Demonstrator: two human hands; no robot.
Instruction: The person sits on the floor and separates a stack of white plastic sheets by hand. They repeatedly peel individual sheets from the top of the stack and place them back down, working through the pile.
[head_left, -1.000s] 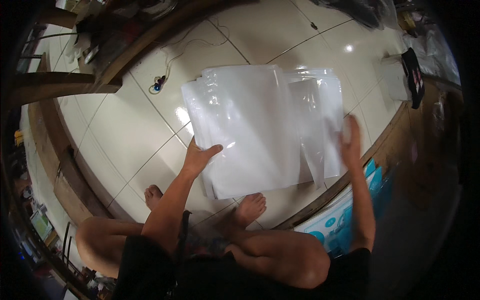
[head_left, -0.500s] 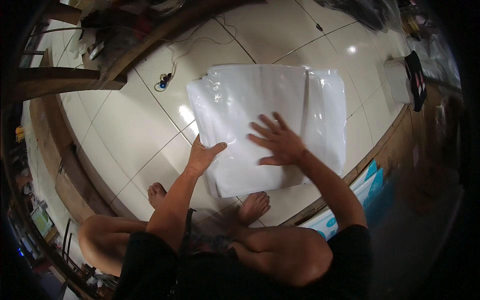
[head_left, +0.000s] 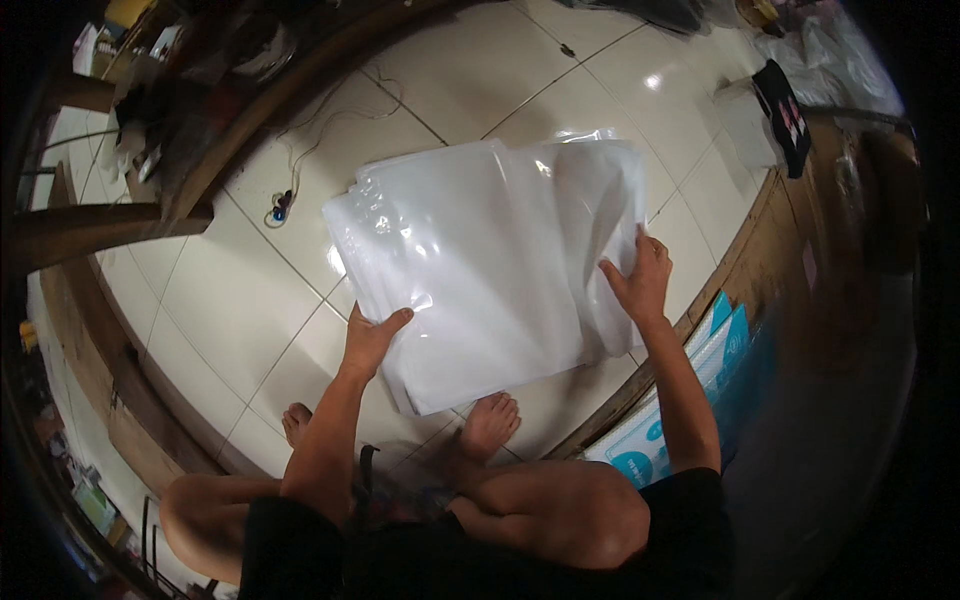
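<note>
A stack of glossy white plastic sheets (head_left: 470, 270) is spread in front of me, just above the tiled floor or resting on it; which of the two I cannot tell. My left hand (head_left: 372, 340) grips its left edge, thumb on top and fingers hidden beneath. On the opposite side my right hand (head_left: 640, 278) is closed round the right edge, its thumb pressing on the upper face. The plastic bulges and creases beside the right thumb. Several layers show along the left and upper left edges.
Wooden beams (head_left: 110, 232) run along the left. A small dark blue item with a cord (head_left: 280, 207) lies on the tiles (head_left: 240, 290). Blue and white packages (head_left: 690, 385) lean by a wooden edge at right. A pale box with a black cover (head_left: 750, 125) stands far right.
My right hand, spread open over the middle of the sheets before, has moved right and taken hold of their right edge. The left hand keeps its grip. The view has shifted slightly.
</note>
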